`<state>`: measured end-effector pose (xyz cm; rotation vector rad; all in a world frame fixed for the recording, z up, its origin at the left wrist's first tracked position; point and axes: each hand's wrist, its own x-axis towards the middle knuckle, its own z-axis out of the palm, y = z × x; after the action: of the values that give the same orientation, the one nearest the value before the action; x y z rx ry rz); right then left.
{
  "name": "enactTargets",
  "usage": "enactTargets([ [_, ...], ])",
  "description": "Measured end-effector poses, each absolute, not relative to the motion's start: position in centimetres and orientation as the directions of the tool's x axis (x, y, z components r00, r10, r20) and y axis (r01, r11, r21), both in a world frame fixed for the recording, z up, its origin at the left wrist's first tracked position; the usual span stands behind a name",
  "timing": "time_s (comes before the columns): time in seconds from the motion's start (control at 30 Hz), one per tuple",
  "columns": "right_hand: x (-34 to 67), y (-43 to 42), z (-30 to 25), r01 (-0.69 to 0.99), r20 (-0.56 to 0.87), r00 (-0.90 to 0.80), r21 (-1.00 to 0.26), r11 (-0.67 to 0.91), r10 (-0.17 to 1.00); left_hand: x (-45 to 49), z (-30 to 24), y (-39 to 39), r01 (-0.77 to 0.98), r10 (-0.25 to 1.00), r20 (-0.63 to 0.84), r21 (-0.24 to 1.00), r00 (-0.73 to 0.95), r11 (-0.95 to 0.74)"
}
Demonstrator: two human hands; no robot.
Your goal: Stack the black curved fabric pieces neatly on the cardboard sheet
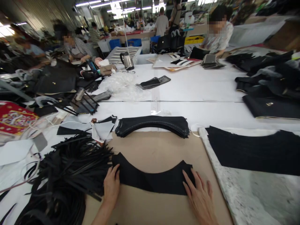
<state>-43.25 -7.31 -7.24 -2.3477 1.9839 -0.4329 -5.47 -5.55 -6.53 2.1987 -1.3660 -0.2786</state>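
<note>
A curved black leather piece (pixel 152 178) lies flat on a brown cardboard sheet (pixel 154 147) in front of me. My left hand (pixel 112 187) rests on its left end, fingers stretched out flat. My right hand (pixel 199 195) presses on its right end, fingers spread and flat. Beyond it on the cardboard sits a stack of similar arched black pieces (pixel 152 125). A heap of thin black strips (pixel 70 168) lies just left of my left hand.
A large black sheet (pixel 255 150) lies on a speckled slab (pixel 246 193) at right. Black bags (pixel 272 93) pile at far right. A kettle (pixel 127 60), plastic wrap (pixel 122 84) and tools sit on the white table. Other people work at the far tables.
</note>
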Motion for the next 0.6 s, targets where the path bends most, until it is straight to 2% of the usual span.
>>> enactTargets([
  [0.13,-44.6,-10.4,-7.2,-0.976,0.246,0.162,-0.102,-0.191,-0.956,-6.2,-8.1,-8.2,-0.796,-0.870,0.193,0.526,0.454,-0.299],
  [0.3,-44.8,-14.2,-5.6,-0.961,0.271,0.222,-0.099,-0.257,-0.937,-7.5,-7.2,-10.3,-0.805,-0.823,0.252,0.477,0.509,-0.352],
  [0.37,-44.4,-13.9,-5.7,-0.945,0.295,0.259,-0.119,-0.304,-0.920,-8.2,-6.5,-10.0,-0.848,-0.817,0.311,0.395,0.485,-0.353],
  [0.43,-44.0,-12.9,-6.4,-0.927,0.304,0.305,-0.122,-0.355,-0.902,-8.8,-6.2,-9.4,-0.929,-0.876,0.337,0.258,0.345,-0.267],
  [0.53,-43.6,-11.9,-8.0,-0.914,0.316,0.344,-0.105,-0.393,-0.884,-9.2,-7.0,-8.8,-0.993,-0.953,0.281,0.075,0.109,-0.091],
  [0.6,-43.3,-12.3,-8.9,-0.912,0.338,0.344,-0.104,-0.398,-0.876,-9.0,-7.8,-8.7,-0.997,-0.964,0.254,0.010,0.082,-0.082],
])
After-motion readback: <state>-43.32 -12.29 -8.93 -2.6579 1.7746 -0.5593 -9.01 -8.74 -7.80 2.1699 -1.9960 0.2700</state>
